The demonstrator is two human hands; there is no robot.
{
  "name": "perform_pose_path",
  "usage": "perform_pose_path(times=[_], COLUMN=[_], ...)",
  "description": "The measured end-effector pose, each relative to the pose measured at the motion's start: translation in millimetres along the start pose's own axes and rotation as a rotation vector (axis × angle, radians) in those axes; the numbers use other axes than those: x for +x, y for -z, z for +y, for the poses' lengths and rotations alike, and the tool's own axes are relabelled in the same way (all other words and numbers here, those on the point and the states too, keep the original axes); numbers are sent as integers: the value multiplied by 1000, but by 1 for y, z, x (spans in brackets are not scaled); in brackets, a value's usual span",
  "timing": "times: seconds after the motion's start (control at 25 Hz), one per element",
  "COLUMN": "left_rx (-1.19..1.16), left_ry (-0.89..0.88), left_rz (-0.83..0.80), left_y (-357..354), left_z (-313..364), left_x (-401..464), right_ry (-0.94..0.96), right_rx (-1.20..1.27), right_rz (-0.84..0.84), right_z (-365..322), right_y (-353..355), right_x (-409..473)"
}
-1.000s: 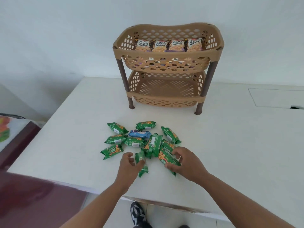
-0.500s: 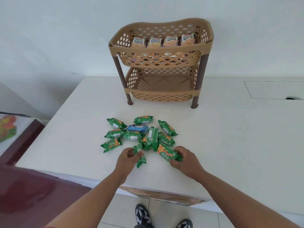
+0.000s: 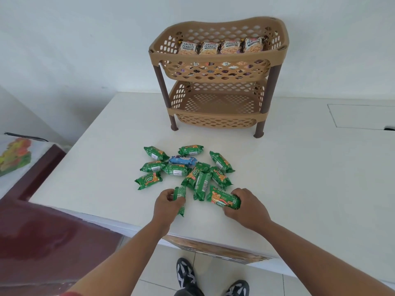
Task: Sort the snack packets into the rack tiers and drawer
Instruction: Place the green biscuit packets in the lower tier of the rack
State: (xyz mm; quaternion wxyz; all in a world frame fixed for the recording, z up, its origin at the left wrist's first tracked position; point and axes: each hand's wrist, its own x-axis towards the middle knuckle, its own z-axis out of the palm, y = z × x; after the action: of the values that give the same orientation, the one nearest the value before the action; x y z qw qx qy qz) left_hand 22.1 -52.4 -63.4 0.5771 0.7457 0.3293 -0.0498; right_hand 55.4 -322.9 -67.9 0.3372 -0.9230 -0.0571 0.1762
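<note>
Several green biscuit packets [image 3: 198,181] and one blue packet [image 3: 182,160] lie in a loose pile on the white table [image 3: 299,178]. My left hand [image 3: 166,207] is closed on a green packet [image 3: 180,194] at the pile's near edge. My right hand [image 3: 245,205] grips another green packet [image 3: 223,199] just to the right. Behind the pile stands a tan two-tier rack [image 3: 218,54]. Its top tier holds a row of salted peanut packets [image 3: 220,47]. Its bottom tier [image 3: 215,117] holds nothing.
The table's near edge runs just under my wrists. A flush rectangular panel [image 3: 361,116] sits in the tabletop at the far right. A dark red surface [image 3: 42,236] lies low to the left. My shoes [image 3: 186,274] stand on the tiled floor.
Both hands have closed on their green packets. The right hand's packet has turned, so its printed face shows. The camera view has shifted a little.
</note>
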Motion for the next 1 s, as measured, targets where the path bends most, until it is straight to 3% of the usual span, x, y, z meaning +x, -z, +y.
perform_pose_path(times=[0.32, 1.0], left_rx=[-20, -170], left_ry=[-47, 5], left_rz=[24, -61], left_y=[-6, 6], left_z=[-3, -4], left_x=[-3, 9], right_ry=[-108, -113], right_rx=[345, 752], right_rz=[87, 13], right_z=[10, -1], right_y=[7, 15], right_x=[0, 0])
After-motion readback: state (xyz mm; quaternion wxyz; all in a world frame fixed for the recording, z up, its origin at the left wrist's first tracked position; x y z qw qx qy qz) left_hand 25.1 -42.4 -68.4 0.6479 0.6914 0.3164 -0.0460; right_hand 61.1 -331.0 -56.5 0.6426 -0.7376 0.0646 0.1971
